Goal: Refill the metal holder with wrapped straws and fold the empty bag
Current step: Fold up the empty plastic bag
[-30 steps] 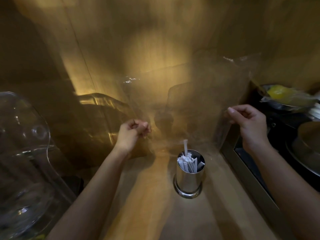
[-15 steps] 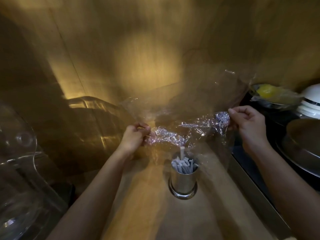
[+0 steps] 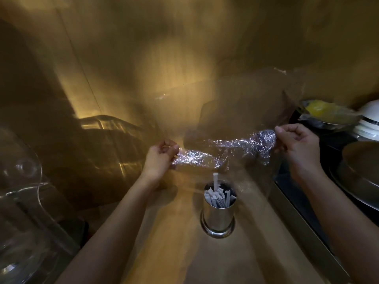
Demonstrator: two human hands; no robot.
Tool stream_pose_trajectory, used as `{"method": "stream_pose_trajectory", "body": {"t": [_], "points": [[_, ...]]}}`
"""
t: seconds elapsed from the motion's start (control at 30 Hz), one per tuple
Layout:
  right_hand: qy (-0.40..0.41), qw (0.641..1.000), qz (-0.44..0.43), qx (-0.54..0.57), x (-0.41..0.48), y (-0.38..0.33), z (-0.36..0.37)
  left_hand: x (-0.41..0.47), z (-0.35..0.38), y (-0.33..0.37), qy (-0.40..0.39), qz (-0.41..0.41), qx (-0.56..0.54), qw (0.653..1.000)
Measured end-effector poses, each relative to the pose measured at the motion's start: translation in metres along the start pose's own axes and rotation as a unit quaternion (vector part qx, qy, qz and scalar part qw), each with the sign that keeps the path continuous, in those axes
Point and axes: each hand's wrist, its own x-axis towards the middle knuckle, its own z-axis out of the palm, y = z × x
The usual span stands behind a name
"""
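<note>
Since a second ago the clear bag (image 3: 225,148) has crumpled mid-frame; left hand (image 3: 159,158) and right hand (image 3: 297,142) pinch its ends, fingers clamped, above the metal holder (image 3: 218,214).

I see the holder (image 3: 218,214) standing on the surface (image 3: 164,253), straws (image 3: 219,196) in it. My left hand (image 3: 159,160) and right hand (image 3: 297,144) hold the bag (image 3: 223,148) above and behind it. Bowls (image 3: 328,114) sit far right.
</note>
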Motion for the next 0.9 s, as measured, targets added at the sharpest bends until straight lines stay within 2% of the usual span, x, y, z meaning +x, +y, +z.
{"method": "stream_pose_trajectory", "body": {"t": [0.1, 0.3, 0.63, 0.9], "points": [[0.010, 0.999, -0.005, 0.038, 0.008, -0.011, 0.004, 0.007, -0.002, 0.015, -0.005, 0.027, -0.054, 0.998], [0.019, 0.996, -0.022, 0.084, 0.023, -0.030, 0.011, 0.020, -0.004, 0.040, -0.015, 0.089, -0.067, 0.994], [0.007, 0.996, -0.006, 0.084, 0.035, -0.023, 0.014, 0.020, -0.017, 0.049, 0.000, 0.099, -0.053, 0.994], [-0.047, 0.997, 0.055, -0.001, 0.026, 0.009, 0.019, 0.002, -0.038, 0.037, 0.023, 0.069, -0.012, 0.997]]}}
